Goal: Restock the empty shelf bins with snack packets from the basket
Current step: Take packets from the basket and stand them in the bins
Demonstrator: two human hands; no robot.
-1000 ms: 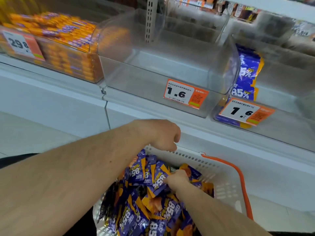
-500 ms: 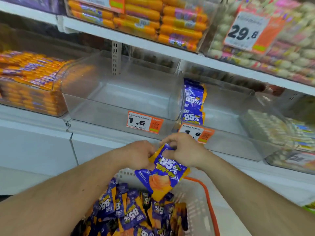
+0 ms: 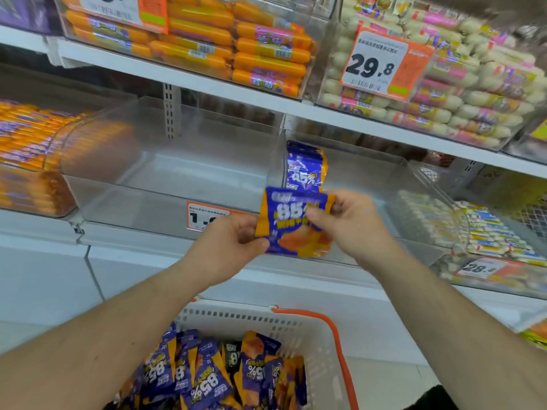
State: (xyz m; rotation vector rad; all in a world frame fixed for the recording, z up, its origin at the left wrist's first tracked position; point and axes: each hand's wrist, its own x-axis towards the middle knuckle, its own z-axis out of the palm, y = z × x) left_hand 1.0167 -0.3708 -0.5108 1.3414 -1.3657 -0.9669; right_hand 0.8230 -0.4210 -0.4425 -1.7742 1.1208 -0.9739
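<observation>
A purple-and-orange foil snack packet printed "85%" (image 3: 296, 223) is held upright before the shelf, the left hand (image 3: 233, 247) pinching its lower left edge, the right hand (image 3: 343, 223) gripping its top right corner. Behind it, a clear plastic bin (image 3: 370, 184) holds a few matching packets (image 3: 306, 167); the neighbouring clear bin (image 3: 165, 173) is bare. Below, a white plastic basket with orange handle (image 3: 313, 335) carries more.

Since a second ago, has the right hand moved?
Yes. The right hand rose from the basket to the clear bin, pinching a purple snack packet with the left hand.
</observation>
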